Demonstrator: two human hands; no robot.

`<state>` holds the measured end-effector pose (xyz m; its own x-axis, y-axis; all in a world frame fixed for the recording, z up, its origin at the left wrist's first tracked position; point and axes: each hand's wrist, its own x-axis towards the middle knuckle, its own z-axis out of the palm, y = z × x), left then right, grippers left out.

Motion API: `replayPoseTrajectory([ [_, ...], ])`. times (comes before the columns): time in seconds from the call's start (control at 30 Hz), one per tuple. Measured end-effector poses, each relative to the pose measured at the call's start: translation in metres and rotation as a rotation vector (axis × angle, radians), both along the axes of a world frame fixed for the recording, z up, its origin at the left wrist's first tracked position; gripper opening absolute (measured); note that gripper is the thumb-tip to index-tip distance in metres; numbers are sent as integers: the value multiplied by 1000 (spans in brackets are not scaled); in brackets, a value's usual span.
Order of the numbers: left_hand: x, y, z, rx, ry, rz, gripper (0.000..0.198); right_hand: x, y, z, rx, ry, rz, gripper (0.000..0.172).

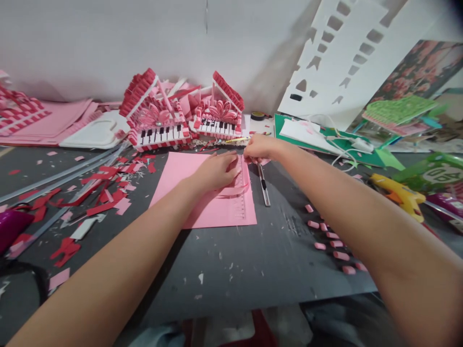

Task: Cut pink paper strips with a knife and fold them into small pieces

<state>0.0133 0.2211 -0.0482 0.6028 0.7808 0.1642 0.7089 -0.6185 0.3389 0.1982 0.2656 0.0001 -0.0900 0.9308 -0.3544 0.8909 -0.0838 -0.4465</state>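
A pink sheet (pixel 173 193) lies on the dark work table with a clear ruler (pixel 240 207) along its right side. My left hand (pixel 216 171) rests on the sheet beside the ruler, fingers stretched out and pressing down. At the sheet's top right corner, my right hand (pixel 257 148) is closed, its fingertips together by the ruler's far end. What they pinch is hidden. A narrow pink strip (pixel 233 191) curls over the ruler below both hands. Just right of the sheet lies a box cutter (pixel 264 185), apart from my right hand.
Two pink-and-red model pianos (pixel 159 135) stand at the back. Red and pink scraps (pixel 108 188) and metal strips (pixel 61 173) cover the left. Small pink rolls (pixel 336 244), a yellow glue gun (pixel 398 195) and a green pack (pixel 434 171) sit at right.
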Motion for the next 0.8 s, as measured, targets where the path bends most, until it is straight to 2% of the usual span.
replayPoseTrajectory([
  [0.2,-2,0,-4,-3,8,-16,40,-2,-2,3,5,-49,-2,18],
  [0.47,1,-2,-4,24,18,10,47,-1,4,1,49,-132,144,20],
  [0.63,3,-2,-6,29,34,45,46,-5,-2,-4,213,-299,179,23],
  [0.8,6,-1,-8,46,68,58,45,-11,-22,-19,405,-384,255,33],
])
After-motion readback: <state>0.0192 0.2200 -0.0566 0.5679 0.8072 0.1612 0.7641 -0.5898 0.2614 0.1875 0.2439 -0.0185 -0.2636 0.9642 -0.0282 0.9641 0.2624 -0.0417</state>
